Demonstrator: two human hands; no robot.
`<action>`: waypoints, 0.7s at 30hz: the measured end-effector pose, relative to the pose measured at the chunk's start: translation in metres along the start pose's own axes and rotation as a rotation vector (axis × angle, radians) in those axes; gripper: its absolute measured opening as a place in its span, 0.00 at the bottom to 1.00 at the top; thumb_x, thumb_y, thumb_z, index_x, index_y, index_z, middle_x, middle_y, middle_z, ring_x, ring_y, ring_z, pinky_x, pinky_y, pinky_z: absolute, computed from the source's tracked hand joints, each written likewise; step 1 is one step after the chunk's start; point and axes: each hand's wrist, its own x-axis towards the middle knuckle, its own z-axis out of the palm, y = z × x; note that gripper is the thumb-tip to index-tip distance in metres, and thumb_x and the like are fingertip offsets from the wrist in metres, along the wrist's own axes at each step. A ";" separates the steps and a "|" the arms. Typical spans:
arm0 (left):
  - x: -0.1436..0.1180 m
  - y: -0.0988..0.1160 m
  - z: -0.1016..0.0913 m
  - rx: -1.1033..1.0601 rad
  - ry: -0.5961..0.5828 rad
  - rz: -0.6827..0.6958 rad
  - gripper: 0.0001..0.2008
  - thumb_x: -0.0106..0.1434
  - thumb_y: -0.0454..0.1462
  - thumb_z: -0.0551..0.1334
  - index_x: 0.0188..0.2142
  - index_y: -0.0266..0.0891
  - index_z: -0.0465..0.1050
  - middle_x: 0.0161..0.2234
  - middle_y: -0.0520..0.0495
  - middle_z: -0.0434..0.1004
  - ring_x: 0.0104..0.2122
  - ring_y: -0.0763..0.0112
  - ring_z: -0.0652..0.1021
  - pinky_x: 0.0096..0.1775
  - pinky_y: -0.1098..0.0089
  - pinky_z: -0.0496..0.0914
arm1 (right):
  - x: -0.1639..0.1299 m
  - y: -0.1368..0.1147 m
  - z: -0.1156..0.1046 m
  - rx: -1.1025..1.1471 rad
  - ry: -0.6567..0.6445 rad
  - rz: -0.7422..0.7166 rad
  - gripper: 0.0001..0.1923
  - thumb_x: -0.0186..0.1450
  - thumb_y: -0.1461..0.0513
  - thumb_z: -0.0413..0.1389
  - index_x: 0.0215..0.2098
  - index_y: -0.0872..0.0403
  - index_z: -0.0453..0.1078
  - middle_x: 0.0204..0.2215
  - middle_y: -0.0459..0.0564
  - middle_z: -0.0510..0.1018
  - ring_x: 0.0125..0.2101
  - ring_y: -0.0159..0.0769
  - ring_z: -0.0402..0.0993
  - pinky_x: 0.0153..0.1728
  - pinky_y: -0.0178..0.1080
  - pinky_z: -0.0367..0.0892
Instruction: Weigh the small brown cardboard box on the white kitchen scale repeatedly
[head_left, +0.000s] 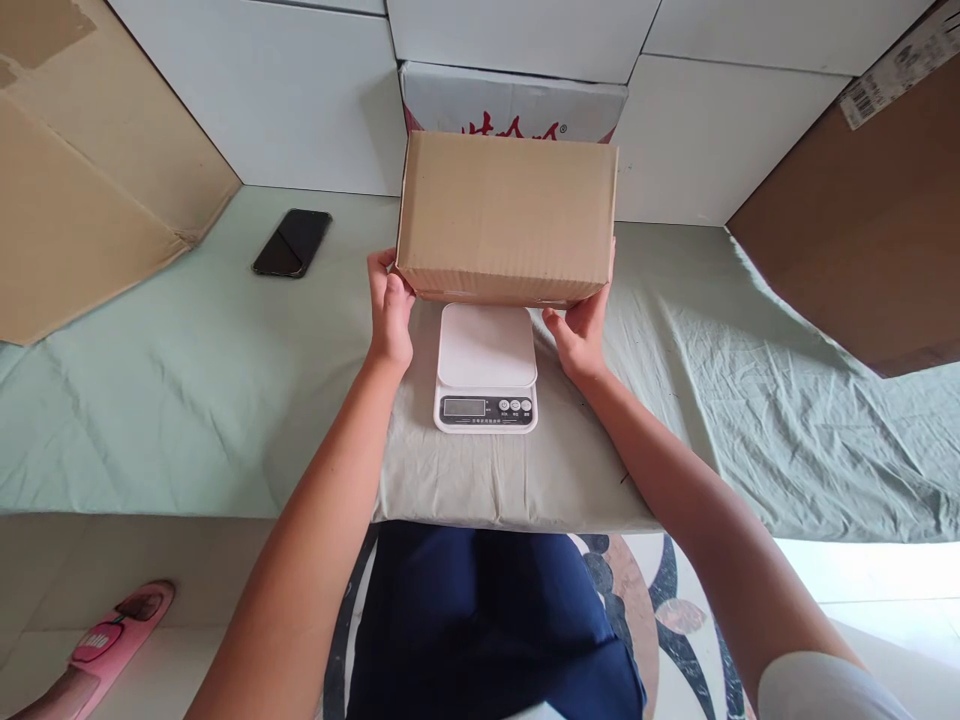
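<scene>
A plain brown cardboard box [507, 215] is held up between both hands, just above and behind a small white digital scale [486, 368]. My left hand [390, 312] grips the box's lower left corner. My right hand [581, 328] grips its lower right corner. The scale sits on a pale green cloth [187, 380] with its display and buttons facing me. Whether the box's rear edge touches the scale's platform is not visible.
A black phone [292, 242] lies on the cloth at the back left. Large flattened cardboard sheets lean at the left [82, 170] and right [870, 240]. A white box with red print [514, 105] stands behind. A pink slipper [112, 640] is on the floor, lower left.
</scene>
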 end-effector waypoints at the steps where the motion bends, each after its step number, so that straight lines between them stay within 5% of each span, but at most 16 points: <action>1: 0.000 0.001 0.000 0.000 -0.001 0.001 0.32 0.59 0.70 0.57 0.49 0.53 0.69 0.54 0.44 0.74 0.59 0.55 0.75 0.58 0.54 0.71 | 0.000 0.000 0.000 -0.015 0.001 -0.006 0.64 0.55 0.27 0.53 0.76 0.36 0.24 0.78 0.46 0.43 0.79 0.46 0.35 0.76 0.56 0.49; 10: -0.014 0.029 0.002 0.037 -0.011 0.107 0.33 0.62 0.68 0.55 0.55 0.53 0.72 0.58 0.45 0.75 0.63 0.52 0.73 0.62 0.54 0.69 | -0.020 -0.026 -0.010 -0.028 0.006 -0.037 0.56 0.62 0.32 0.54 0.76 0.33 0.27 0.78 0.41 0.39 0.78 0.48 0.40 0.76 0.58 0.49; 21: -0.084 0.057 -0.011 0.121 0.017 -0.007 0.32 0.64 0.65 0.55 0.58 0.55 0.75 0.56 0.46 0.78 0.60 0.51 0.76 0.57 0.56 0.73 | -0.060 -0.041 -0.020 0.025 -0.045 0.053 0.53 0.63 0.37 0.58 0.75 0.31 0.32 0.78 0.43 0.41 0.78 0.49 0.41 0.77 0.59 0.46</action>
